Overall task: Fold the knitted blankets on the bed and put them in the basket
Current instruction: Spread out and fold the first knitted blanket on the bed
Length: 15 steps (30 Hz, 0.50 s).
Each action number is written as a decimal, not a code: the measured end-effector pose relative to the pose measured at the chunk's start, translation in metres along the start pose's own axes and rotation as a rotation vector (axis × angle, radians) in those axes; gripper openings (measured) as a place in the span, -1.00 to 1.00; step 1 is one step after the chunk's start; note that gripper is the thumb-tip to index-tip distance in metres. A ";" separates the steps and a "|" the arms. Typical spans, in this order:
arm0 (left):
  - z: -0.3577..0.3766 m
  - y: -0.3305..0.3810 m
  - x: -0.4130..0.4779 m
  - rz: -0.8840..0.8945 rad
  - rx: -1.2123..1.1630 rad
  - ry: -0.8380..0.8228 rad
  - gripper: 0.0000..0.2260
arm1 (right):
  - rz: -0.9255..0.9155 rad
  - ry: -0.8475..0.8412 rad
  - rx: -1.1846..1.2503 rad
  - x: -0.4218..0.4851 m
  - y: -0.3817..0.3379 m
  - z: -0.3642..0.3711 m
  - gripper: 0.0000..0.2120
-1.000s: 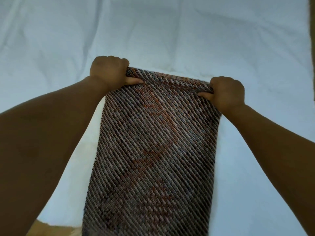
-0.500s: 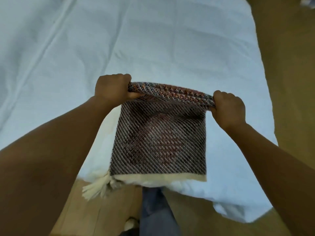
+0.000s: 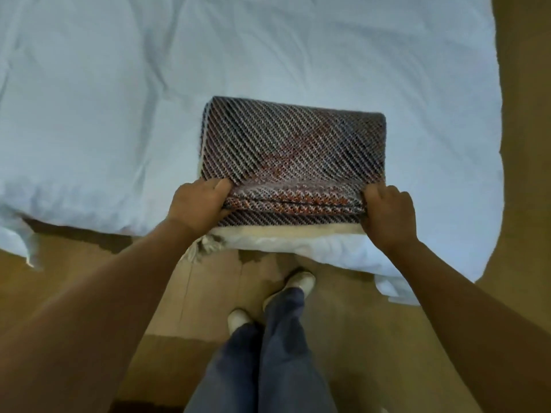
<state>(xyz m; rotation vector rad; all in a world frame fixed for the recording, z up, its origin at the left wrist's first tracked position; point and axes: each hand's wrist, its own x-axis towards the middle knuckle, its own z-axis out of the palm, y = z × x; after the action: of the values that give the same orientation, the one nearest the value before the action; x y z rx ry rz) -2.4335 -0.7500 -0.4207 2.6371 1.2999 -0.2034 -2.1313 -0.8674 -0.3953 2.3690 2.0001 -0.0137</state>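
Note:
A knitted blanket [image 3: 293,147] with dark diagonal stripes and reddish patches lies folded in a thick rectangle on the white bed [image 3: 119,99], close to its near edge. A cream border and a tassel hang off the bed's edge under it. My left hand [image 3: 198,205] grips the near left corner of the folded layers. My right hand [image 3: 387,213] grips the near right corner. No basket is in view.
The bed's sheet is wrinkled and drapes over the near edge and the right corner. Brown floor [image 3: 530,144] runs along the bed's right side and in front of it. My legs in blue trousers and pale shoes [image 3: 299,283] stand at the bed's edge.
The blanket, held up hanging by its top edge before, has been folded down toward me into a compact stack on the bed. Both hands came down and nearer with it, still gripping it.

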 end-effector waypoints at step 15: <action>-0.016 0.048 0.050 -0.146 -0.207 0.149 -0.54 | 0.023 -0.020 0.372 0.032 -0.057 0.008 -0.58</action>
<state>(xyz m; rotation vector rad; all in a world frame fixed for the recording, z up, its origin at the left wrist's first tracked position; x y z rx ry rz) -2.3649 -0.7362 -0.4098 2.4246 1.4744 0.1044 -2.1817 -0.8263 -0.4056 2.5845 2.1180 -0.4440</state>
